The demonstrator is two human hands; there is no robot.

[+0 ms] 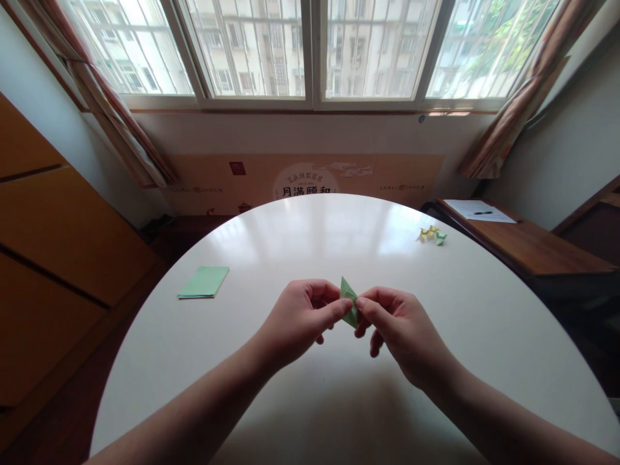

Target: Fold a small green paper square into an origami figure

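A small piece of folded green paper [345, 290] is held up above the white table, its pointed ends facing up and down. My left hand [305, 316] pinches it from the left, the thumb lying across its front face. From the right, my right hand [400, 323] grips its edge between thumb and forefinger, with the other fingers curled loosely below. The fingertips of both hands nearly meet at the middle of the paper and hide part of its folds.
On the round white table [271, 245], a stack of green paper sheets [204, 282] lies to the left. Several small folded paper pieces [433, 235], yellow and pale green, sit at the back right. Beyond them, a wooden side table [537, 242] bears a white sheet [477, 210] and a pen [483, 212].
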